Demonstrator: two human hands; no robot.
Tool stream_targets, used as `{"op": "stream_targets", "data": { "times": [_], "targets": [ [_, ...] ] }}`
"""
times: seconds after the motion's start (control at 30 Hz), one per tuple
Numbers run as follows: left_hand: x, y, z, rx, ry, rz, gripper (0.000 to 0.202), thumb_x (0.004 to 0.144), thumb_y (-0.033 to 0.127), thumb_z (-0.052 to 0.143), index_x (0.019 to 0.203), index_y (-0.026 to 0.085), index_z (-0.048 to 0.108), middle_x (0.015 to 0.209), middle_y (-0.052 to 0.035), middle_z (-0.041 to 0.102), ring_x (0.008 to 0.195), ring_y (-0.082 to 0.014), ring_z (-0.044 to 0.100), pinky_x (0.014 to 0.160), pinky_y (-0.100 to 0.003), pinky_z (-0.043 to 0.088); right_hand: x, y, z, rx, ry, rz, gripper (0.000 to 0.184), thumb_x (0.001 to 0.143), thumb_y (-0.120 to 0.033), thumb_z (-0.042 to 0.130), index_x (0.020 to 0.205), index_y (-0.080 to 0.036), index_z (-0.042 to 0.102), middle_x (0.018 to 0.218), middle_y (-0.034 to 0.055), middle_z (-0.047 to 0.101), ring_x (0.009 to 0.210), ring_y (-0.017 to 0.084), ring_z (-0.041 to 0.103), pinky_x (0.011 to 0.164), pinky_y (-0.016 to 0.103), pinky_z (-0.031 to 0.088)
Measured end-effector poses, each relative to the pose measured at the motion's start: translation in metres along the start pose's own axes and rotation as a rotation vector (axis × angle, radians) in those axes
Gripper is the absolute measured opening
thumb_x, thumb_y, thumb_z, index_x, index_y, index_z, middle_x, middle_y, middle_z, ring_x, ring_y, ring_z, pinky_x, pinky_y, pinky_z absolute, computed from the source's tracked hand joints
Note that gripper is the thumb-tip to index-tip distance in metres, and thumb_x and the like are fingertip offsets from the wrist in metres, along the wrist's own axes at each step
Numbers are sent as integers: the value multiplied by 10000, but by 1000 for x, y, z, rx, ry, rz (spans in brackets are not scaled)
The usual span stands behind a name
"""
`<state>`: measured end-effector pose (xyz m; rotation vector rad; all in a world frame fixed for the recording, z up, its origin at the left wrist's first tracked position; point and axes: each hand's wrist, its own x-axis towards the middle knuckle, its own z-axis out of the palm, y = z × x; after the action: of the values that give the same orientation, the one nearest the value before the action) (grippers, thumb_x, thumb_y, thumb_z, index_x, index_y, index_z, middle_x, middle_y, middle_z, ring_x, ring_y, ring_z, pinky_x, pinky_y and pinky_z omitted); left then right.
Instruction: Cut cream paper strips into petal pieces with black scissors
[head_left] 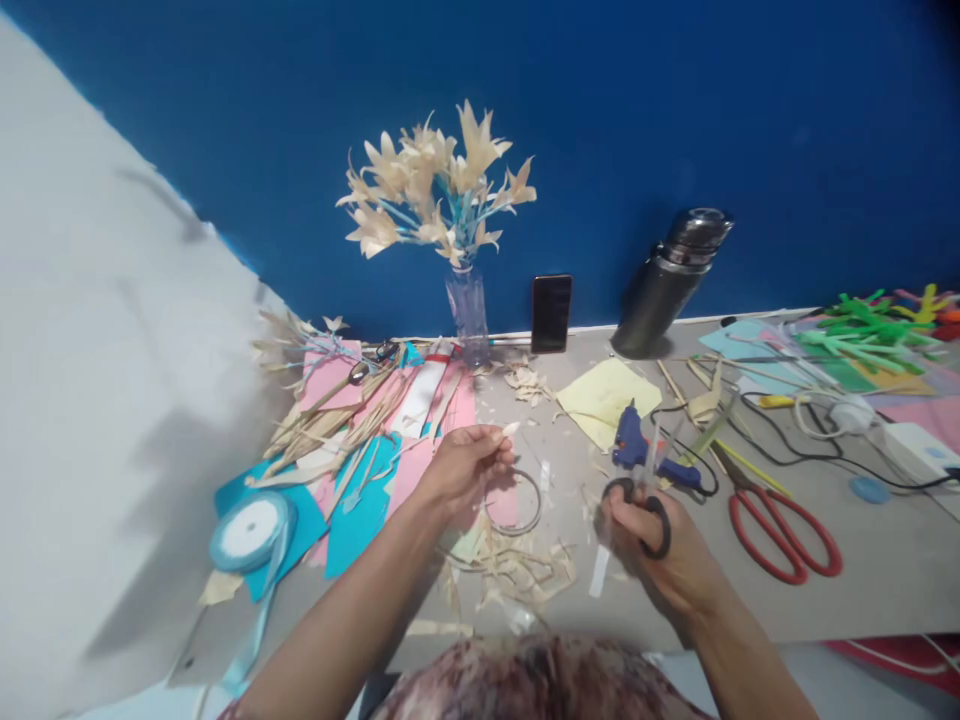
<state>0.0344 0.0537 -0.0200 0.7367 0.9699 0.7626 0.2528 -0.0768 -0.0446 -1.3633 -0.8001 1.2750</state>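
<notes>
My left hand (466, 466) is raised over the table with its fingers pinched on a small pale husk strip (504, 431). My right hand (660, 550) grips black-handled scissors (646, 505), fingers through the loops, blades pointing away toward the blue glue gun (634, 450). Pale husk trimmings (510, 570) lie heaped between my hands, beside a thin wire ring (517, 503).
A vase of pale handmade flowers (442, 190) stands at the blue wall, next to a phone (552, 313) and a dark flask (667, 280). Red scissors (780, 525), cables, coloured paper sheets (360, 500), a blue ribbon spool (250, 530) and green foam shapes (870, 335) cover the table.
</notes>
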Motion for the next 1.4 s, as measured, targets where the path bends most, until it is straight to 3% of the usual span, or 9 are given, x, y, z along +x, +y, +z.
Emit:
{"op": "stream_targets", "data": {
  "times": [0.3,0.57,0.7,0.83,0.93,1.0,1.07,1.2,1.4],
  "targets": [
    [91,26,22,324,153,149,128,665,172,779,695,106,674,560,-41,656,466,-89,554,419,-172,349,-15,5,-29,-320,240,9,337,709,-511,711,724,-186,621,638,12,556,578,165,484,518,262,387],
    [114,38,23,463,218,266,169,650,156,769,753,139,636,571,-28,678,374,-68,468,391,-194,296,-20,7,-28,-343,203,22,321,698,-495,701,689,-184,623,592,-3,531,556,159,466,514,265,387],
    [95,45,11,512,210,302,168,730,254,719,687,150,595,573,-28,670,353,-72,457,382,-202,286,-17,4,-25,-337,80,49,299,696,-463,706,680,-176,624,599,-4,539,573,158,483,534,258,401],
    [41,33,12,514,138,303,314,846,450,605,762,148,626,566,-32,653,409,-98,498,438,-215,359,-13,-2,-15,-290,50,53,271,713,-426,699,664,-173,614,590,-7,563,567,151,495,531,244,391],
    [-8,2,26,443,-165,178,417,818,514,650,1035,159,679,981,-128,734,825,-199,682,666,-264,497,-12,-8,3,-259,-42,64,236,704,-386,691,647,-175,604,554,-12,583,525,144,494,504,237,363],
    [-34,-19,33,404,-378,101,546,791,524,684,1228,202,630,1252,-145,654,1098,-267,632,853,-334,504,-9,-10,20,-348,-103,17,163,704,-311,674,645,-172,614,566,-10,609,540,146,509,506,229,343],
    [-49,-33,38,420,-440,92,570,817,494,667,1313,225,586,1280,-126,639,1172,-283,587,966,-374,460,-5,-10,36,-577,-119,-105,84,674,-200,624,598,-168,607,563,-2,619,544,147,510,513,235,309],
    [-57,-38,41,609,-274,204,339,893,379,568,1165,212,682,1120,-90,699,1071,-258,614,976,-361,438,-2,-10,55,-850,-107,-208,113,723,-155,567,705,-171,677,707,57,713,609,173,577,562,250,329],
    [-71,-35,37,552,-185,209,295,909,290,486,1073,169,700,981,-91,725,937,-237,662,875,-342,486,-24,-10,56,-621,-223,-216,139,764,-200,646,879,-188,723,772,17,728,651,167,616,589,238,410]
  ]
}}
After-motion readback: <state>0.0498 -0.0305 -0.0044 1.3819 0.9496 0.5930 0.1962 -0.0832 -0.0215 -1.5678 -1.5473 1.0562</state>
